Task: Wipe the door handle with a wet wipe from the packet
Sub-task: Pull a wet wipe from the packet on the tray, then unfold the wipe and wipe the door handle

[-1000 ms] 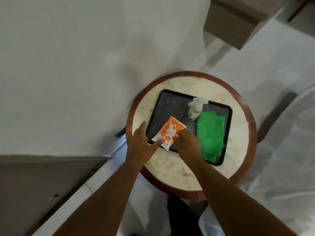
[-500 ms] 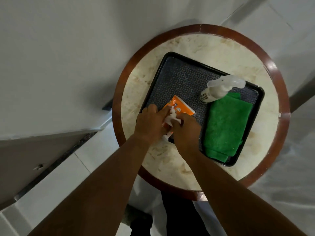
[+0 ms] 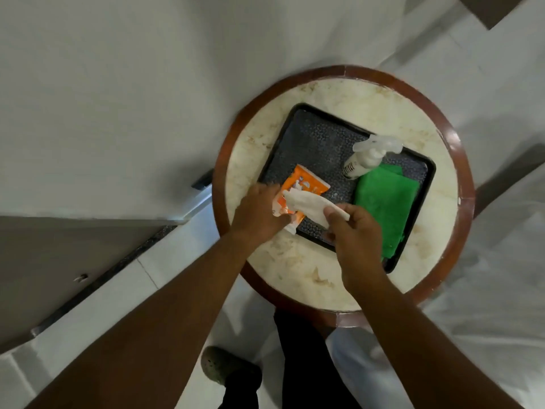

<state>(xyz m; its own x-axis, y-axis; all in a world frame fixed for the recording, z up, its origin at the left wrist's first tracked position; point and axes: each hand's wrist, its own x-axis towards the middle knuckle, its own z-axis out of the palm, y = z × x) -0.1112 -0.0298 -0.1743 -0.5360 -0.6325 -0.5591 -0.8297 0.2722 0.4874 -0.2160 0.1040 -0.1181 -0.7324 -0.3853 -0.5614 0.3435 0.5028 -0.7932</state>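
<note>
Wet wipe (image 3: 312,206) now farther out of packet (image 3: 305,185)

The left hand (image 3: 259,214) hides the orange packet's (image 3: 306,184) near end.

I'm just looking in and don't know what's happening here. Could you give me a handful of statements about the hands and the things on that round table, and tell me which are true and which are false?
1. The right hand is pinching a white wet wipe. True.
2. The left hand is holding the spray bottle. False: it holds down the orange packet; the bottle lies untouched on the tray.
3. The green cloth lies on the tray. True.
4. The tray sits on the floor. False: it rests on the round table.
5. The wipe is fully clear of the packet. False: one end still meets the packet's opening.
</note>
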